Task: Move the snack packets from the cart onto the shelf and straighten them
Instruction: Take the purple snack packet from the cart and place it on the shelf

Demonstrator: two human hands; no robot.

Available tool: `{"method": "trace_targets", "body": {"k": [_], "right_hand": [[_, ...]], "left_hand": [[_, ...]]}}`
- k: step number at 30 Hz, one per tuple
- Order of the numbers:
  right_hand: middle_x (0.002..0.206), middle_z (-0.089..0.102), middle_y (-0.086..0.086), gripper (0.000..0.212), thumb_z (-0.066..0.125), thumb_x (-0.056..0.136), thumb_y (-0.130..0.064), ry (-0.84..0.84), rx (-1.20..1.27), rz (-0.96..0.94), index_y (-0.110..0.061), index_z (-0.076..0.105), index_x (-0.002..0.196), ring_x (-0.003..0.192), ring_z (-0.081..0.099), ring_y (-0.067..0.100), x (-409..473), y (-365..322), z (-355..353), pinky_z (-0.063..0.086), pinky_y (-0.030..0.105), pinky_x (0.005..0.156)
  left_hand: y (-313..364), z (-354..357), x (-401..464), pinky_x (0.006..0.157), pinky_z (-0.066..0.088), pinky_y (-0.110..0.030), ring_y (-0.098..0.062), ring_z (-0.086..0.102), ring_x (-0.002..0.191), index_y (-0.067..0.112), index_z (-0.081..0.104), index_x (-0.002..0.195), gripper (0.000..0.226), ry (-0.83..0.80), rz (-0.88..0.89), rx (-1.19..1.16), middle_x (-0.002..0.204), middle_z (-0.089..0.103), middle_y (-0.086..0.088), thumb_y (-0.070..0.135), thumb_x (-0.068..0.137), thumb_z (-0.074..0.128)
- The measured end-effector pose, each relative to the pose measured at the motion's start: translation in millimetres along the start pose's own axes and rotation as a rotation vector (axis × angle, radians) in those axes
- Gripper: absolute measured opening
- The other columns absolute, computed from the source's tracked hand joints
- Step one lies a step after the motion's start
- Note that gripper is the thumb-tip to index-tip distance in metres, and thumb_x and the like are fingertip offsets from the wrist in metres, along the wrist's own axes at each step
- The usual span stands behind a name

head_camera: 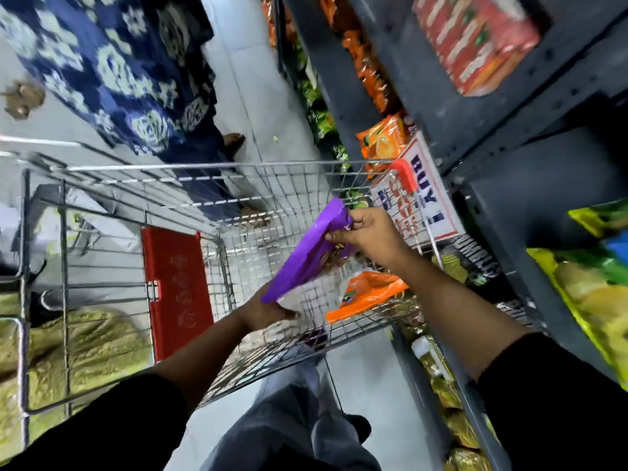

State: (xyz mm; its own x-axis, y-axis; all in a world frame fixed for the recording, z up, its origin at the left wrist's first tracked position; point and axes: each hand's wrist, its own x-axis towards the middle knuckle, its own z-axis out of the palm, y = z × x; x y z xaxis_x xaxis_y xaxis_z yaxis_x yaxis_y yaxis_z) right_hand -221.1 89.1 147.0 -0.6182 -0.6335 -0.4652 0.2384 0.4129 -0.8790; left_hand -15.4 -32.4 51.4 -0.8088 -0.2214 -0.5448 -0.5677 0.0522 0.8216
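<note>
A purple snack packet (307, 253) hangs tilted over the wire cart (238, 205). My right hand (370, 234) pinches its upper end. My left hand (263, 311) holds its lower end from beneath. An orange snack packet (368, 294) lies in the cart basket under them, beside a small purple item (316, 338) on the wire floor. The grey shelf (509, 137) stands to the right, with orange packets (384, 141) and yellow-green packets (591, 290) on its levels.
A red child-seat flap (176, 290) is at the cart's left. A "BUY 1" sign (426, 195) hangs off the shelf edge by the cart's red corner. A person in blue patterned cloth (129, 73) stands beyond the cart. My legs (292, 413) are below.
</note>
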Motion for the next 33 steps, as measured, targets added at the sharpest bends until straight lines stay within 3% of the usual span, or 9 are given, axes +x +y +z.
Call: {"method": "trace_targets", "body": {"k": [3, 5, 8, 11, 19, 24, 27, 31, 33], "right_hand": [[0.071, 0.070, 0.024, 0.027, 0.078, 0.069, 0.003, 0.213, 0.152, -0.156, 0.021, 0.065, 0.085, 0.069, 0.059, 0.022, -42, -57, -12, 0.048, 0.035, 0.064], [0.064, 0.071, 0.010, 0.016, 0.078, 0.070, 0.001, 0.314, 0.237, -0.250, 0.011, 0.069, 0.079, 0.069, 0.060, 0.017, -74, -95, -24, 0.049, 0.030, 0.064], [0.076, 0.071, 0.018, 0.029, 0.082, 0.068, -0.009, 0.469, 0.372, -0.385, 0.013, 0.069, 0.083, 0.078, 0.057, 0.025, -134, -149, -46, 0.050, 0.038, 0.069], [0.091, 0.070, 0.029, 0.038, 0.085, 0.065, -0.013, 0.556, 0.463, -0.524, 0.014, 0.068, 0.086, 0.078, 0.059, 0.031, -197, -195, -60, 0.052, 0.052, 0.072], [0.060, 0.074, 0.003, 0.023, 0.086, 0.063, -0.019, 0.893, 0.310, -0.957, -0.001, 0.071, 0.068, 0.052, 0.059, 0.008, -384, -294, -121, 0.045, 0.017, 0.049], [0.070, 0.073, 0.011, 0.031, 0.087, 0.060, -0.027, 1.086, 0.233, -1.034, -0.005, 0.067, 0.069, 0.061, 0.062, 0.018, -495, -314, -170, 0.046, 0.025, 0.058], [0.084, 0.071, 0.026, 0.036, 0.085, 0.066, -0.025, 1.191, 0.207, -1.056, 0.003, 0.070, 0.083, 0.069, 0.062, 0.026, -549, -320, -191, 0.048, 0.032, 0.063], [0.057, 0.073, 0.004, 0.021, 0.079, 0.073, -0.021, 1.304, 0.156, -1.049, -0.002, 0.069, 0.073, 0.045, 0.063, 0.009, -597, -318, -221, 0.050, 0.018, 0.045], [0.056, 0.071, 0.005, 0.027, 0.077, 0.075, -0.021, 1.371, 0.132, -1.019, 0.005, 0.068, 0.074, 0.042, 0.061, 0.010, -610, -312, -238, 0.048, 0.019, 0.043]], "left_hand": [[65, -13, -8, 0.085, 0.038, -0.025, 0.006, 0.053, 0.080, 0.007, 0.064, 0.107, 0.037, 0.178, 0.114, -0.082, 0.102, 0.058, -0.001, 0.010, 0.074, 0.079], [113, -23, -17, 0.078, 0.040, -0.031, -0.010, 0.052, 0.080, 0.004, 0.067, 0.084, 0.013, 0.298, 0.225, -0.156, 0.084, 0.060, 0.000, 0.016, 0.080, 0.070], [195, -30, -43, 0.070, 0.046, -0.010, 0.015, 0.055, 0.069, 0.014, 0.073, 0.082, 0.013, 0.440, 0.455, -0.233, 0.065, 0.067, 0.025, 0.012, 0.088, 0.062], [275, -13, -79, 0.065, 0.048, -0.002, 0.017, 0.059, 0.061, 0.020, 0.077, 0.086, 0.031, 0.453, 0.704, -0.363, 0.064, 0.070, 0.030, -0.005, 0.087, 0.058], [457, 61, -178, 0.049, 0.032, -0.028, -0.008, 0.041, 0.053, 0.012, 0.061, 0.063, 0.038, 0.297, 1.170, -0.486, 0.053, 0.053, 0.006, 0.046, 0.081, 0.063], [559, 121, -223, 0.077, 0.053, -0.054, -0.024, 0.058, 0.081, 0.010, 0.075, 0.081, 0.031, -0.130, 1.227, -0.566, 0.085, 0.071, -0.013, 0.041, 0.079, 0.071], [604, 160, -246, 0.081, 0.053, -0.047, -0.024, 0.064, 0.079, 0.017, 0.077, 0.082, 0.022, -0.316, 1.233, -0.549, 0.084, 0.076, -0.010, 0.037, 0.080, 0.071], [641, 215, -262, 0.079, 0.055, -0.046, -0.023, 0.064, 0.078, 0.015, 0.076, 0.077, 0.019, -0.424, 1.207, -0.472, 0.083, 0.074, -0.016, 0.029, 0.086, 0.066], [651, 241, -259, 0.064, 0.056, -0.031, -0.015, 0.061, 0.061, 0.015, 0.074, 0.070, 0.022, -0.437, 1.182, -0.421, 0.068, 0.073, -0.006, 0.027, 0.087, 0.065]]}}
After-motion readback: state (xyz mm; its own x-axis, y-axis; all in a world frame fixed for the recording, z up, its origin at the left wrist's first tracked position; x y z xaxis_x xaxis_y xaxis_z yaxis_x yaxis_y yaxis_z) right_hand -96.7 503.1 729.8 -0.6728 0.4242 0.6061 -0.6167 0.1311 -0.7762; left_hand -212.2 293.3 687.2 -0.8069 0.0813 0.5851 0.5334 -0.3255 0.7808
